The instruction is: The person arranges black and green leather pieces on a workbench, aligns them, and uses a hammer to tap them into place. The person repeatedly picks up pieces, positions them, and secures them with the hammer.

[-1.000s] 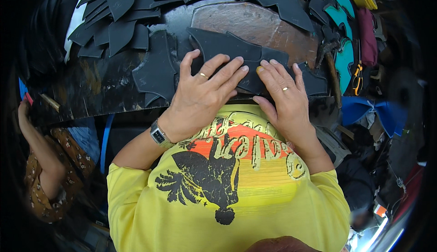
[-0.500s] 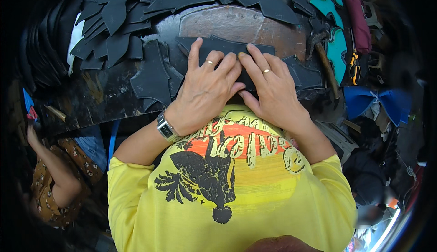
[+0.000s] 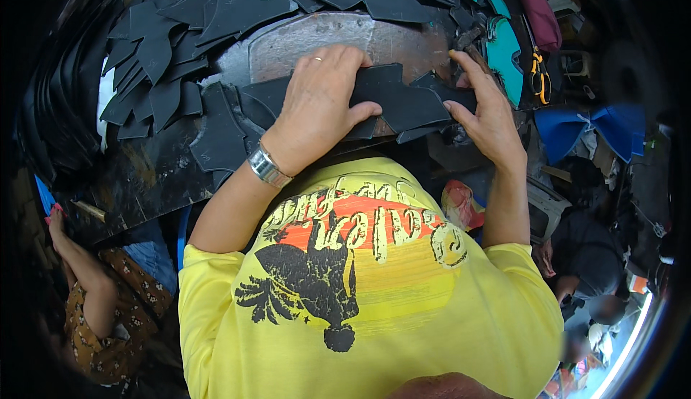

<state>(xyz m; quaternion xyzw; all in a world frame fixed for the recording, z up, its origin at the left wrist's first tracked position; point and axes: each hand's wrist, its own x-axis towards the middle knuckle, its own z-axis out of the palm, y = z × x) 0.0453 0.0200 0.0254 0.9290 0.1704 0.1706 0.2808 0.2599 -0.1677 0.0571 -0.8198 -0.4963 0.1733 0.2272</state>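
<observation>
A black cut-out sheet piece (image 3: 403,95) lies near the table's front edge, overlapping other black pieces. My left hand (image 3: 324,89) holds its left part, with the fingers bent at the far side and the thumb on its surface; the fingertips are hidden. To the right, my right hand (image 3: 489,114) is open, its thumb and fingers apart. Its thumb tip is close to the piece's right end. Just beyond that hand, a hammer (image 3: 471,39) lies with its wooden handle partly hidden behind the fingers.
Many black cut pieces (image 3: 155,46) are heaped along the far and left side of the table. A brown worn board (image 3: 309,35) lies behind my hands. Teal templates (image 3: 502,57), orange-handled snips (image 3: 539,78) and a maroon roll (image 3: 536,10) line the right. Another person's arm (image 3: 93,276) is at lower left.
My right hand has left the black piece and moved right, beside the hammer. My left hand stays on the piece, whose right part is now uncovered. The whole view has shifted slightly.
</observation>
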